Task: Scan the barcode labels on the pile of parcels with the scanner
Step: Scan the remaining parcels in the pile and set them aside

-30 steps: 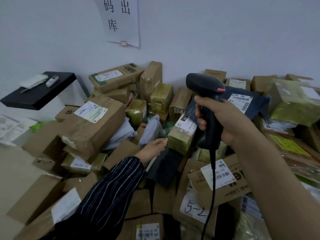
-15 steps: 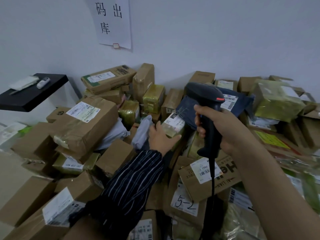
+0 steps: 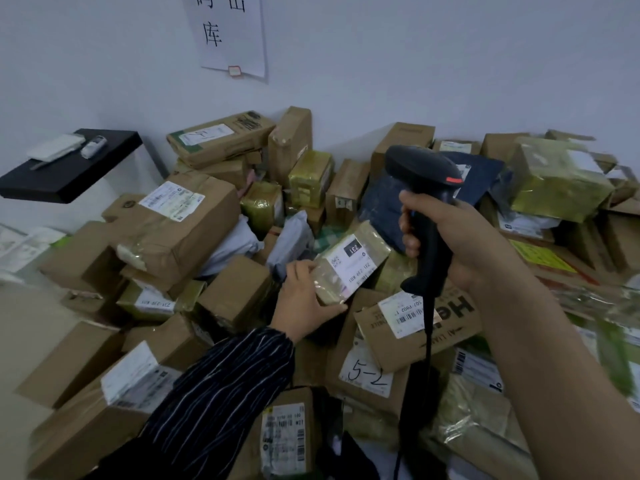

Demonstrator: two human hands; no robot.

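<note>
A pile of cardboard and tape-wrapped parcels (image 3: 180, 233) fills the floor against the white wall. My right hand (image 3: 450, 244) grips the handle of a black corded scanner (image 3: 420, 171), its head pointing left and down over the pile. My left hand (image 3: 304, 299) holds a small tape-wrapped parcel (image 3: 353, 268) by its near end, tilted up from the heap. Its white label (image 3: 349, 259), marked 231, faces up just left of the scanner handle. The scanner's cable (image 3: 427, 344) hangs down over a box with a barcode label (image 3: 403, 311).
A black shelf (image 3: 69, 174) with a white pad and a small device juts from the wall at left. A paper sign (image 3: 230, 32) hangs on the wall above. A dark blue bag (image 3: 481, 178) and green-wrapped parcels (image 3: 561, 181) lie at the right. Bare floor (image 3: 20, 327) shows at the left.
My left hand reached into the pile, took hold of the small taped parcel and lifted it toward me with its label up. The scanner stayed raised in my right hand.
</note>
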